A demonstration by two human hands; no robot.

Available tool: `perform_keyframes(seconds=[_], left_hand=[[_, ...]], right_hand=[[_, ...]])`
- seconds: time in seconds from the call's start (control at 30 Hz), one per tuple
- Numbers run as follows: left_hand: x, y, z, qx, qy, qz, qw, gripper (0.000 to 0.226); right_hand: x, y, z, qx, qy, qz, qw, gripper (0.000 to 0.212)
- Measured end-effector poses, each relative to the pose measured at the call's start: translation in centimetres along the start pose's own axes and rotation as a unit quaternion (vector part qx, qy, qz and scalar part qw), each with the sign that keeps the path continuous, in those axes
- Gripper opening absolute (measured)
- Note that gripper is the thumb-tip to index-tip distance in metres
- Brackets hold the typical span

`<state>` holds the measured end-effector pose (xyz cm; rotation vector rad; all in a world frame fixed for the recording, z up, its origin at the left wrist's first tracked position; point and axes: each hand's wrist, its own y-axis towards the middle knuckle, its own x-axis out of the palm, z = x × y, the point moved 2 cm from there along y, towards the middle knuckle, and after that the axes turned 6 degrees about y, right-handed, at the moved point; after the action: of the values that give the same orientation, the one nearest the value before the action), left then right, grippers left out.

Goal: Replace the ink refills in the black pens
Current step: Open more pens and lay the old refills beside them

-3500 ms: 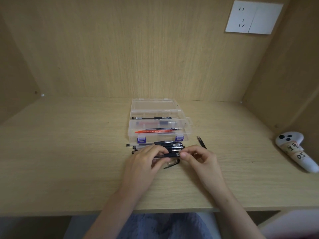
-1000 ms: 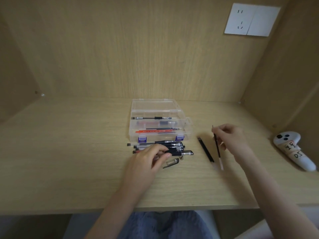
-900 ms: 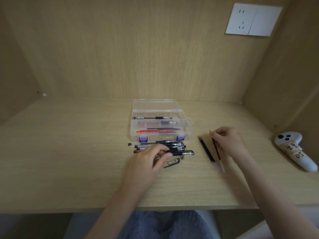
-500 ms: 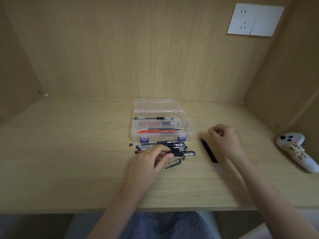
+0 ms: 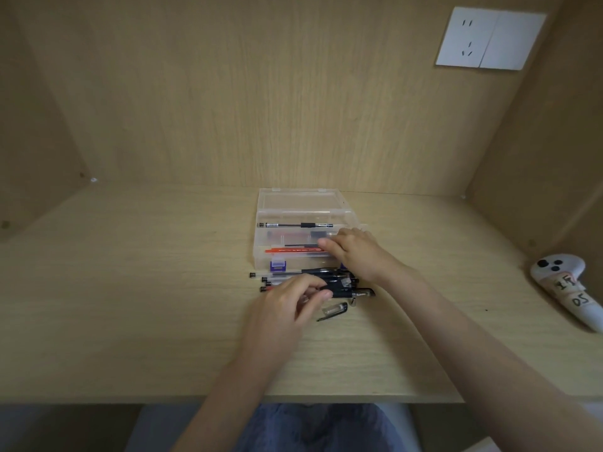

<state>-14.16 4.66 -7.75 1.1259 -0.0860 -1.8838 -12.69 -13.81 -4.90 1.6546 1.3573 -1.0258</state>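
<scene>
The wooden worktop (image 5: 130, 305) is closed by a back wall and two side walls. Its front edge runs well in front of the clear plastic box (image 5: 261, 256), which stands near the middle. The worktop stretches wide to the left of the box, and to its right as far as one white controller (image 5: 567, 288) by the side wall. One white socket plate (image 5: 489, 39) sits on the back wall, above and right of the box.

The box lid (image 5: 298, 200) lies open behind it. Inside are one black pen (image 5: 295, 225) at the back and a bundle of red refills (image 5: 293, 250) at the front, with a thin dark refill (image 5: 300, 245) just behind them.

The right hand (image 5: 355, 252) reaches over the right end of the box, fingertips above the red refills. I cannot tell if it pinches anything.

Just in front of the box lie the black pens (image 5: 336, 278) in a pile, with four ends showing at the left. The left hand (image 5: 287, 305) rests on this pile, fingers curled round one pen. One loose cap (image 5: 332, 310) lies in front of the pile.
</scene>
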Motion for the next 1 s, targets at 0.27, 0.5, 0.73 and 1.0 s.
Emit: perform_keyframes(seconds=[0.27,0.5,0.73,1.0], left_hand=[[0.0,0.1,0.1,0.003,0.001,0.0,1.0,0.042],[0.1,0.0,0.0,0.005,0.007,-0.003,1.0,0.042],[0.0,0.1,0.2,0.001,-0.004,-0.007,1.0,0.04],[-0.2,0.0,0.4,0.0,-0.007,-0.002,1.0,0.042]], right_hand=[[0.6,0.2,0.6,-0.011,0.002,-0.009,1.0,0.035],[0.1,0.3,0.3,0.011,-0.021,-0.064,0.998,0.043],[-0.3,0.4,0.4,0.045,0.041,-0.101,0.993,0.045],[-1.7,-0.6,1.2,0.01,0.341,-0.012,0.94,0.014]])
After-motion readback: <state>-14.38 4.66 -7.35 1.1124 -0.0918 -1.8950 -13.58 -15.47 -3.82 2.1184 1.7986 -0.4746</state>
